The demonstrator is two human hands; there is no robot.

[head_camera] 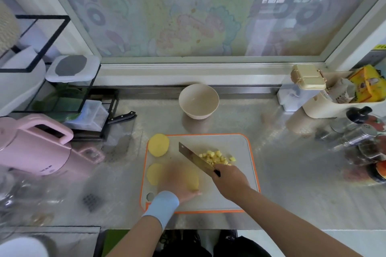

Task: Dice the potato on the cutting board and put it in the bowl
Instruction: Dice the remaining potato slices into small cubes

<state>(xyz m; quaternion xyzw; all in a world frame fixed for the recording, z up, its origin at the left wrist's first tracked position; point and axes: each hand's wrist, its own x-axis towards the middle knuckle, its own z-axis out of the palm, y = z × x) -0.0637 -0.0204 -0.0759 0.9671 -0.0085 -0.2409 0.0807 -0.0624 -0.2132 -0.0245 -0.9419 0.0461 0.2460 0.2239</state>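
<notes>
The right hand [229, 179] is clamping its grip round the flat steel knife [196, 157] beside small yellow potato cubes [215, 157]; the left hand [179, 180] is blurring, grip unreadable.

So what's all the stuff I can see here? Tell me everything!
cutting board: one, grey with orange edge, middle of the counter
potato slices: three, yellow, left side of board; one partly under the left hand
potato cubes: small pile, yellow, far right part of board
cleaver: one, metal blade, over the board beside the cubes
bowl: one, beige, empty, behind the board
kettle: one, pink, left
black-handled knife: one, lying left of the bowl
spice jars: several, mixed colours, right
wristband: one, light blue, left wrist
left hand: blurred, over a slice
right hand: grips the cleaver's handle
</notes>
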